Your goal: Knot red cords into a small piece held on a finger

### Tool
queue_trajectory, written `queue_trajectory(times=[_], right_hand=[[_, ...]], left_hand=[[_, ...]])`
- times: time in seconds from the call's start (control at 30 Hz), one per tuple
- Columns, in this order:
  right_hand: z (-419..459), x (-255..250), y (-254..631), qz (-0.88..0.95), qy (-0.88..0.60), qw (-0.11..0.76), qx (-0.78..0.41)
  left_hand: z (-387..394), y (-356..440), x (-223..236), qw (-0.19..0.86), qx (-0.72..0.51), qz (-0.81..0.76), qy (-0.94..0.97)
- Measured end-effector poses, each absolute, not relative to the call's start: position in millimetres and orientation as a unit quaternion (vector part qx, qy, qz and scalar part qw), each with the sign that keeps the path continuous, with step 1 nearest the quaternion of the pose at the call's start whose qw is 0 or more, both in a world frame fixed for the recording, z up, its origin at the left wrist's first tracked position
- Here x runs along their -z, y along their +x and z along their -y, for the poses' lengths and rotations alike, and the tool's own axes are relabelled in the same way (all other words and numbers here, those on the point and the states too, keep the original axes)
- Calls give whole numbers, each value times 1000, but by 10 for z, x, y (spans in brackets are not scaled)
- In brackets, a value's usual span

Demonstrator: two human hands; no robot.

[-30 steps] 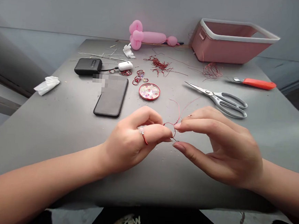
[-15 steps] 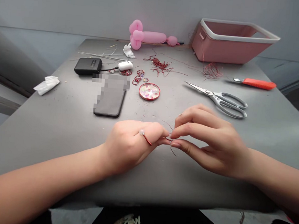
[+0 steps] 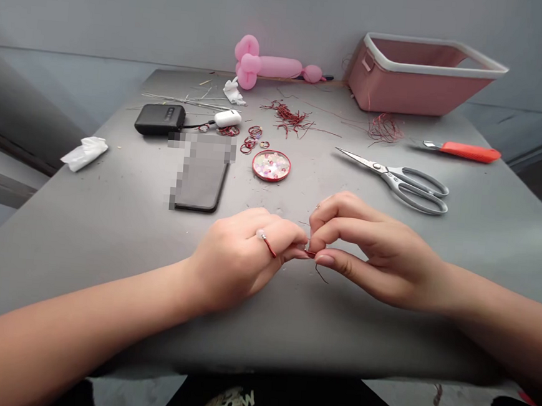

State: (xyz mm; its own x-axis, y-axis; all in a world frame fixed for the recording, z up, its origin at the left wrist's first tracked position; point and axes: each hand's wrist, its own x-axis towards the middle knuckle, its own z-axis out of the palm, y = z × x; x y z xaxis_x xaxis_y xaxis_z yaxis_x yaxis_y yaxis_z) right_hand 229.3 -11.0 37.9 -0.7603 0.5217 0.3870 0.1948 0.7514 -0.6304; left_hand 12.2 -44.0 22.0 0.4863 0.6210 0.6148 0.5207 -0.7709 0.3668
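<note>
Between my two hands, over the front of the table, is a thin dark red cord [image 3: 322, 274], one loose end hanging below the fingertips. My left hand [image 3: 248, 248] pinches it between thumb and forefinger, and a beaded red cord ring [image 3: 269, 245] sits on one of its fingers. From the other side my right hand [image 3: 375, 252] grips the cord with thumb and forefinger, its fingertips almost against the left ones. Most of the cord is hidden by the fingers. Beyond the hands lies a round red-rimmed dish of beads [image 3: 271, 165].
Grey-handled scissors [image 3: 395, 178] and an orange utility knife [image 3: 469, 152] lie to the right. Behind are a pink bin [image 3: 416, 89], a pink balloon [image 3: 276, 67] and red cord scraps [image 3: 291, 116]. A phone [image 3: 202, 182], black power bank [image 3: 160, 120] and crumpled tissue [image 3: 86, 154] are leftward.
The open loop of cord seen a second ago has closed up between the fingers. My right thumb and forefinger have come together on the cord, and the left hand has turned over slightly.
</note>
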Motion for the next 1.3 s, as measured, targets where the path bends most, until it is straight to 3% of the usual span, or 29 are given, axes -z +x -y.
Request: queue_trajectory(times=[0.27, 0.53, 0.77, 0.97, 1.13, 1.2, 1.3], right_hand=[[125, -468, 2299, 874, -209, 271, -346], [140, -399, 2257, 900, -193, 316, -230], [221, -393, 2267, 896, -245, 291, -228], [322, -398, 2224, 894, -295, 280, -189], [438, -354, 2166, 906, -293, 294, -82], [397, -367, 2170, 889, -303, 300, -165], [236, -397, 2206, 795, -325, 268, -436]], left_hand=[[439, 126, -290, 203, -411, -318, 830], [523, 174, -360, 313, -366, -369, 795], [559, 205, -385, 306, -332, -379, 807], [560, 209, -282, 134, -367, -347, 853], [539, 234, -230, 109, -333, -334, 875], [526, 227, -234, 108, -328, -339, 875], [500, 195, -260, 133, -337, -366, 857]])
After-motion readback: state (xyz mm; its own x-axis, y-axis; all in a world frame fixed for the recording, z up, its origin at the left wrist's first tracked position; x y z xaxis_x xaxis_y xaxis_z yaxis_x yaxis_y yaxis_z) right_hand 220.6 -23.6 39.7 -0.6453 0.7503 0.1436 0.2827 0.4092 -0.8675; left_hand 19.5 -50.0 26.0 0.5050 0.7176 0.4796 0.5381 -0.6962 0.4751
